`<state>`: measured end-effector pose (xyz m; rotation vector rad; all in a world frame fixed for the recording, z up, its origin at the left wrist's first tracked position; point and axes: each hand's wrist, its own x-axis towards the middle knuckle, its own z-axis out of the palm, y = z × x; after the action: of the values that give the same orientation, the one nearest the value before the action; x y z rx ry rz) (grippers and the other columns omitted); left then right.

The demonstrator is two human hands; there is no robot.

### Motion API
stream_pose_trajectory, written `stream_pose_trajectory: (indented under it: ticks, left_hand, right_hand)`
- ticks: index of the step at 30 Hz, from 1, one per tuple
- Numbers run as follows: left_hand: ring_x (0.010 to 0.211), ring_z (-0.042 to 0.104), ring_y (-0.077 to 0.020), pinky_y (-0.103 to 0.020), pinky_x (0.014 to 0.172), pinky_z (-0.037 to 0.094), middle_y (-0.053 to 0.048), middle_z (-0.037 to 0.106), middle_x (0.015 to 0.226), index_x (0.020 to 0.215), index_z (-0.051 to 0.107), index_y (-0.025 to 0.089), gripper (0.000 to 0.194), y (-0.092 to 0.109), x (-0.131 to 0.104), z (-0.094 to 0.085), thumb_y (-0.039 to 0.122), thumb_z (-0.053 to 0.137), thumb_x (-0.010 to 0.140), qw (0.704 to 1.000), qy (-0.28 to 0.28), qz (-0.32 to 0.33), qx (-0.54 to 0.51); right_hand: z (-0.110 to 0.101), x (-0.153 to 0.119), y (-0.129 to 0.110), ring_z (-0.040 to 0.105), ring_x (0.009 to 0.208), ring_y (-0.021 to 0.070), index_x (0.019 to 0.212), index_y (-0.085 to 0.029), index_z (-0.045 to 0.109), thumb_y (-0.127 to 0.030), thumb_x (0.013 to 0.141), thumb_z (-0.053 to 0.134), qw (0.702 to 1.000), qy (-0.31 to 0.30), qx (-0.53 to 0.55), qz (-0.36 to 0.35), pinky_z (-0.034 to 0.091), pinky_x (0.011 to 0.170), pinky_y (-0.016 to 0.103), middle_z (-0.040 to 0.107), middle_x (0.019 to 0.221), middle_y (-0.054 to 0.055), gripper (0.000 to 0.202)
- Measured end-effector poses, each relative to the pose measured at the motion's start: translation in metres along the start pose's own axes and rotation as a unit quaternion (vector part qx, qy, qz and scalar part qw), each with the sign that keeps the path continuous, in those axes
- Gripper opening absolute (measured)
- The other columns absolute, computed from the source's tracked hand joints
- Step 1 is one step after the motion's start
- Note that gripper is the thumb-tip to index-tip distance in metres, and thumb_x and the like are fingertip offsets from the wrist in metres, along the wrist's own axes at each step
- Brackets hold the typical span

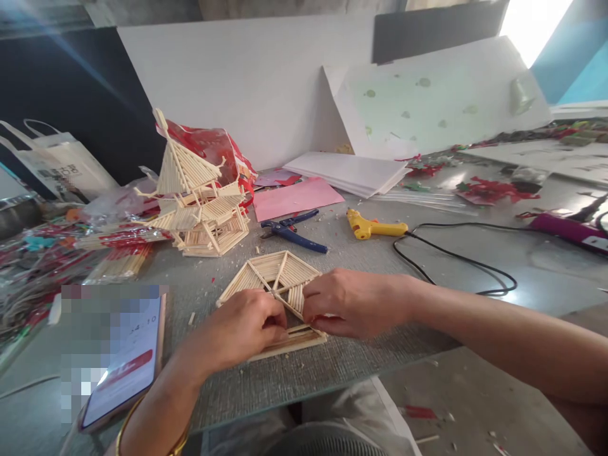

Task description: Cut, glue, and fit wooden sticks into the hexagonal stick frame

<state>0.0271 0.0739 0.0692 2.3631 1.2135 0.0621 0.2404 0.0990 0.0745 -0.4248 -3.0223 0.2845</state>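
On the grey table [361,266], just in front of the stick pagoda [199,190], the left hand [242,329] and right hand [351,303] pinch the flat hexagonal stick panel [275,278], fingers closed on its near edge; too hard a squeeze could snap glued sticks.

stick panel [278,278] lies flat on the tabletop [332,253] near its front edge, with the left hand [240,329] on its near left part and the right hand [349,303] on its near right part. behind and left of it stands the stick tower [199,190]; pliers [289,231] lie directly behind, glue gun [373,226] to their right. phone [123,361] lies left of the left hand, paper stack [349,172] at the rear against the board [247,82].
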Motion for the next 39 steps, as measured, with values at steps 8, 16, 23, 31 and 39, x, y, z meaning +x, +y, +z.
stream_pose_trajectory:
  ticks: [8,16,23,31,39]
  left_hand:
    - [0.075,0.056,-0.0155,-0.028,0.066,0.036,-0.002,0.066,0.081,0.078,0.067,0.02,0.018,0.0,0.0,0.0,0.028,0.051,0.078,1.0,-0.006,-0.001,0.013]
    - [0.076,0.056,-0.0154,-0.027,0.065,0.035,-0.002,0.066,0.081,0.079,0.067,0.02,0.019,0.0,-0.001,0.0,0.028,0.05,0.079,1.0,-0.01,0.0,0.014]
    - [0.076,0.056,-0.0153,-0.028,0.067,0.036,-0.002,0.065,0.081,0.079,0.067,0.02,0.018,-0.001,0.0,0.001,0.029,0.051,0.079,1.0,-0.011,0.002,0.01]
    - [0.077,0.055,-0.0158,-0.028,0.067,0.037,-0.003,0.064,0.081,0.079,0.067,0.02,0.018,0.0,-0.001,0.002,0.027,0.051,0.077,1.0,-0.006,0.006,0.008]
    - [0.078,0.055,-0.0154,-0.028,0.068,0.036,-0.001,0.064,0.081,0.078,0.066,0.021,0.015,-0.001,-0.001,0.002,0.025,0.052,0.078,1.0,0.001,0.008,0.015]
  right_hand:
    - [0.0,0.001,0.002,0.048,0.07,0.0105,0.083,-0.016,0.059,-0.014,0.084,0.045,1.0,-0.004,0.012,0.003,0.035,0.061,0.022,0.056,0.077,0.002,0.015]
    - [0.001,0.0,0.001,0.048,0.07,0.0099,0.081,-0.016,0.058,-0.015,0.084,0.045,1.0,-0.005,0.013,0.009,0.034,0.062,0.022,0.057,0.077,0.002,0.013]
    - [-0.001,0.001,-0.003,0.048,0.067,0.0103,0.078,-0.016,0.058,-0.015,0.081,0.047,1.0,-0.018,0.005,0.021,0.034,0.059,0.022,0.057,0.076,0.002,0.011]
    - [-0.001,0.003,-0.008,0.048,0.065,0.0111,0.074,-0.017,0.057,-0.015,0.078,0.048,0.998,-0.02,0.003,0.053,0.034,0.058,0.024,0.059,0.073,0.002,0.01]
    - [0.001,0.003,-0.005,0.048,0.064,0.0101,0.077,-0.016,0.058,-0.016,0.076,0.049,0.997,-0.033,0.013,0.061,0.034,0.058,0.023,0.06,0.072,0.001,0.01]
